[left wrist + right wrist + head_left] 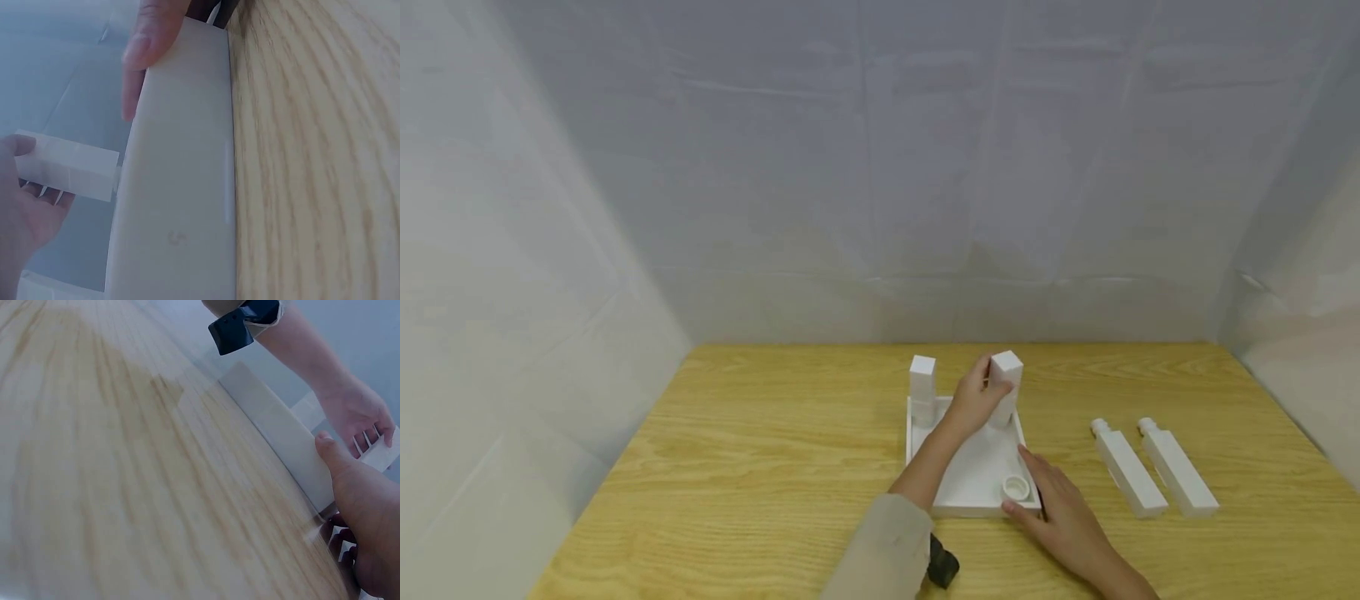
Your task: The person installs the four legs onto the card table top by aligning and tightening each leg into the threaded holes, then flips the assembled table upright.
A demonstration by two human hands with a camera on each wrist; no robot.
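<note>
The left hand (pixel 977 400) grips a white bottle (pixel 1004 379) standing upright at the far end of the white tray (pixel 970 479), while the right hand (pixel 1060 508), fingers flat, steadies the tray's near corner on the surface (pixel 760 467), probably to stop it sliding.

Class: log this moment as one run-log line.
left hand: grips upright white square bottle | right hand: rests on white rectangular tray

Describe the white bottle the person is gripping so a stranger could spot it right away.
On the wooden table sits a white tray. Two white square bottles stand upright at its far end; the held bottle is the right one, with the left hand wrapped round it, unlike its untouched neighbour.
</note>
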